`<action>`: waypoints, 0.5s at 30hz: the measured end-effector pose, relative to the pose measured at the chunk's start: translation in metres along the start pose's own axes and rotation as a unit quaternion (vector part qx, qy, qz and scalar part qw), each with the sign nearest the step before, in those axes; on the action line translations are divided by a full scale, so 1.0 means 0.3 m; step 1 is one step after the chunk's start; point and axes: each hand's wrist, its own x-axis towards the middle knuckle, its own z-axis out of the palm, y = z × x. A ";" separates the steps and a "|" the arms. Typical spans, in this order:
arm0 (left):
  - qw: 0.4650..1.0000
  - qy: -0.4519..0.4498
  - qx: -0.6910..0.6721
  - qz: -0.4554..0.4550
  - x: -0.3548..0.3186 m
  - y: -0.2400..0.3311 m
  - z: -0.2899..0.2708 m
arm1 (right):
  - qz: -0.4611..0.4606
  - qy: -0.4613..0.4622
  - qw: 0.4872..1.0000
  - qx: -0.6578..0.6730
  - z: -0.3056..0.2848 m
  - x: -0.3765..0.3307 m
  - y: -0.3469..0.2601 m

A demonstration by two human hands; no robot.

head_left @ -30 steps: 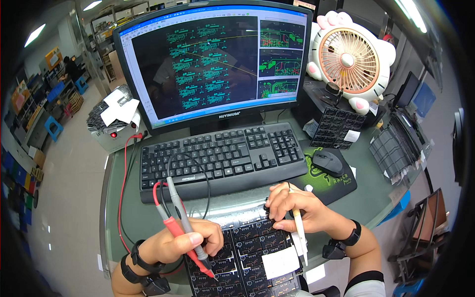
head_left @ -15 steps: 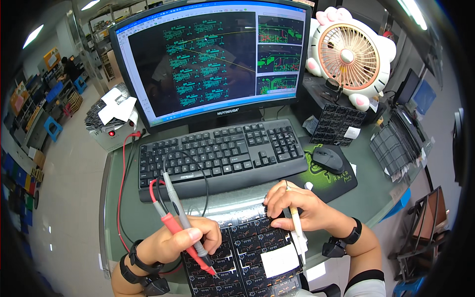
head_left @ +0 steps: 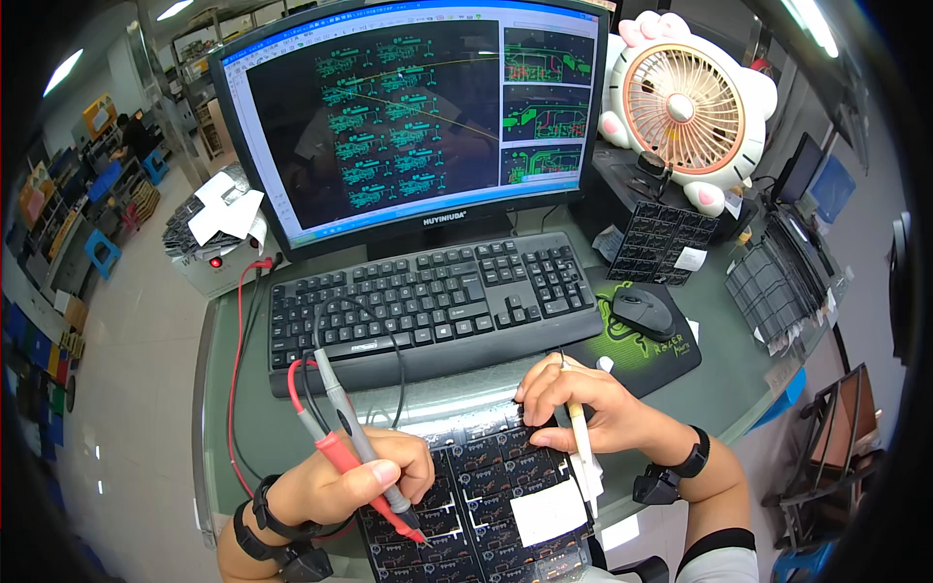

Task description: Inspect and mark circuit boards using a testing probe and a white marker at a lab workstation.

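My left hand is closed around two test probes, a red probe and a grey probe. Their tips point down at the left part of a black circuit board panel, close together; whether both touch it I cannot tell. Rows of repeated small circuits cover the panel, and a white paper slip lies on its right part. At the panel's upper right edge, my right hand pinches the board. A slim cream-coloured pen-like tool also sits between its fingers, pointing down.
Beyond the panel lie a black keyboard and a mouse on a mat. A monitor shows circuit layouts. Probe cables run to a box at left. A fan and stacked boards stand right.
The rear ends of both probes have tipped slightly left and down, their tips staying at nearly the same place on the panel. My right hand has barely moved.
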 end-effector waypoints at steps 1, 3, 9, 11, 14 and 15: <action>1.000 -0.001 -0.001 0.001 -0.001 -0.001 -0.001 | 0.001 0.000 1.000 -0.002 0.000 0.000 0.000; 1.000 -0.007 0.009 -0.011 -0.004 0.003 -0.003 | -0.001 0.008 1.000 0.021 0.000 0.000 0.005; 0.998 0.021 0.056 0.002 0.006 0.014 0.015 | 0.001 0.009 0.999 0.041 0.002 -0.007 0.018; 0.998 0.020 0.052 -0.001 0.008 0.014 0.015 | 0.004 0.009 0.999 0.041 0.002 -0.009 0.023; 0.999 0.022 0.044 -0.009 0.014 0.013 0.007 | 0.008 0.010 0.999 0.043 0.001 -0.006 0.035; 0.999 0.024 0.041 -0.012 0.014 0.019 0.010 | 0.008 0.011 0.999 0.043 0.000 -0.007 0.032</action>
